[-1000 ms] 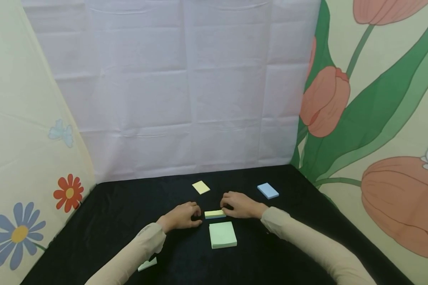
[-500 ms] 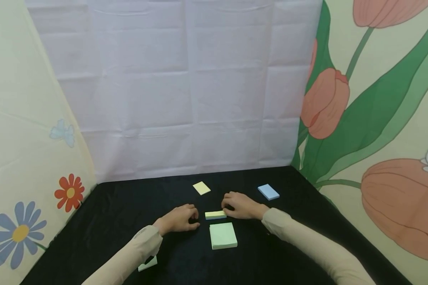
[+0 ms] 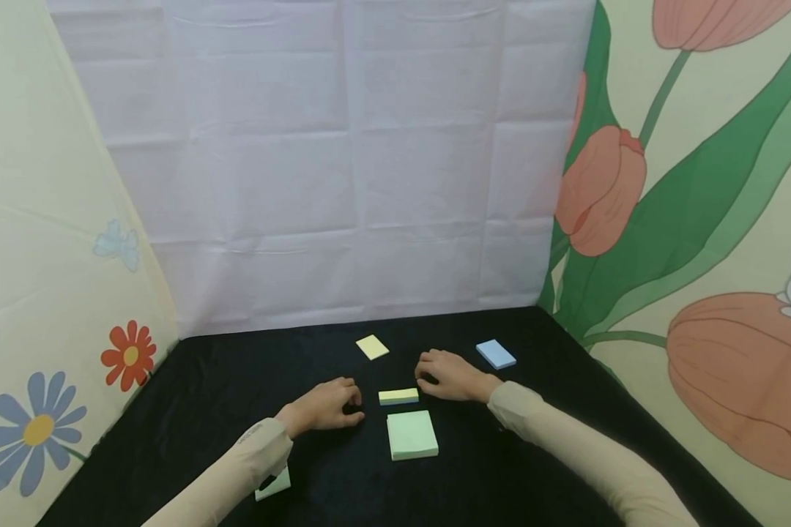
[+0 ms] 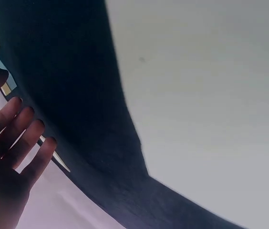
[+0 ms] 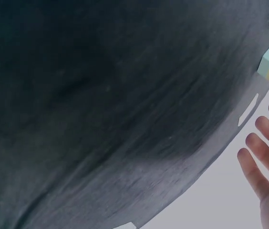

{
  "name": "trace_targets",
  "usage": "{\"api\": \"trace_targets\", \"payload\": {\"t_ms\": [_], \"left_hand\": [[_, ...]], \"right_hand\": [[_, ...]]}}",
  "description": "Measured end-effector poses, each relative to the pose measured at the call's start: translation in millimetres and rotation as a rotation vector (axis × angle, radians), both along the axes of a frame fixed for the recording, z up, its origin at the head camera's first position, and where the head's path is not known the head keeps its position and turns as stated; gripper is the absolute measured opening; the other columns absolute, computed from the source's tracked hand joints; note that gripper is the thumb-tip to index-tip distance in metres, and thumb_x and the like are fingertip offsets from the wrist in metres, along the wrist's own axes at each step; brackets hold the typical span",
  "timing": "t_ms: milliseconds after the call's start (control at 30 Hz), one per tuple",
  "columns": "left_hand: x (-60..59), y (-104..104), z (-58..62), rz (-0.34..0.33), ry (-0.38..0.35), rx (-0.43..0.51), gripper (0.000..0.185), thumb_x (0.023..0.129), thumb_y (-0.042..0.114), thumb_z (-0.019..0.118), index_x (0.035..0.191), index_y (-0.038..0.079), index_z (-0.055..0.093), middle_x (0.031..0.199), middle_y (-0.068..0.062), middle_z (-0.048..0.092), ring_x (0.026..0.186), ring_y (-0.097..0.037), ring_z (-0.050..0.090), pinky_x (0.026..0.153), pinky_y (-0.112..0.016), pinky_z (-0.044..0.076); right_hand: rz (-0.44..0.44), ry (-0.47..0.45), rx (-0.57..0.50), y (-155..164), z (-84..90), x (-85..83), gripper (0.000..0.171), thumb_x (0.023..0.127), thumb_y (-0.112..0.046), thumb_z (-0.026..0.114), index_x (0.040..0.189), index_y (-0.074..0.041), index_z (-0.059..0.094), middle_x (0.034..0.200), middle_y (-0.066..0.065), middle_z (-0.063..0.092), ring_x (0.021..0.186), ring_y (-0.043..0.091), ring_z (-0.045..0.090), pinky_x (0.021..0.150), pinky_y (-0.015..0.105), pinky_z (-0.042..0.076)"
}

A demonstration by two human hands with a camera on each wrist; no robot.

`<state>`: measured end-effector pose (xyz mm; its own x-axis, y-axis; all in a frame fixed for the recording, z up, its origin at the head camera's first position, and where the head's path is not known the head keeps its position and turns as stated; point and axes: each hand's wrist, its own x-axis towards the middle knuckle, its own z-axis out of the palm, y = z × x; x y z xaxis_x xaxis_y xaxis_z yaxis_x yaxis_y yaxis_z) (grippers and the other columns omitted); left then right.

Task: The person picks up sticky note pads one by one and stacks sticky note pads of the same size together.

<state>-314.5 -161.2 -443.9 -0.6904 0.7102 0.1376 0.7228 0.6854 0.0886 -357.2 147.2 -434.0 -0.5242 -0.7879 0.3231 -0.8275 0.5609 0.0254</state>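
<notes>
I see the small yellow-over-blue pad stack (image 3: 398,396) lying flat on the black table (image 3: 204,395), just behind the green pad (image 3: 411,434). Both hands have drawn off it: my left hand (image 3: 326,405) and right hand (image 3: 450,376) now rest beside it, relaxed, empty. I judge the stacking finished.

The table cover (image 3: 211,410) is black cloth, soft and matt. The green pad (image 3: 411,435), the yellow-and-blue pad (image 3: 398,396) and the blue pad (image 3: 496,353) are smooth matt paper. The white back sheet (image 3: 343,168) is creased cloth. The sleeves (image 3: 567,446) look like soft cloth.
</notes>
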Motion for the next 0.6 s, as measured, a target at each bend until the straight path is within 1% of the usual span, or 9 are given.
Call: {"api": "trace_targets", "payload": {"t_ms": [67, 333, 600], "left_hand": [[1.5, -2, 1.2, 0.0, 0.001, 0.002, 0.022, 0.094, 0.034, 0.067, 0.102, 0.013, 0.068, 0.097, 0.003, 0.057, 0.084, -0.011, 0.055, 0.075, -0.031, 0.05], [6.4, -13, 1.9, 0.039, -0.028, -0.014, 0.025, 0.095, 0.037, 0.065, 0.102, 0.012, 0.067, 0.094, 0.005, 0.057, 0.08, -0.008, 0.051, 0.073, -0.031, 0.049], [10.3, -25, -0.4, 0.028, -0.019, 0.001, 0.026, 0.096, 0.039, 0.063, 0.102, 0.014, 0.067, 0.095, 0.006, 0.056, 0.08, -0.007, 0.05, 0.072, -0.03, 0.049]], "right_hand": [[-0.004, -0.005, 0.005, 2, -0.1, -0.8, 0.011, 0.096, -0.022, 0.063, 0.1, -0.015, 0.071, 0.096, -0.004, 0.06, 0.084, 0.012, 0.052, 0.074, 0.031, 0.047], [-0.034, -0.015, 0.009, 11, 0.6, -5.2, 0.012, 0.095, -0.022, 0.064, 0.1, -0.014, 0.071, 0.097, -0.003, 0.06, 0.085, 0.013, 0.053, 0.073, 0.032, 0.048], [-0.076, -0.071, 0.009, 23, 1.7, -7.2, 0.015, 0.095, -0.021, 0.065, 0.105, -0.012, 0.072, 0.102, 0.0, 0.062, 0.091, 0.017, 0.057, 0.078, 0.037, 0.05]]}}
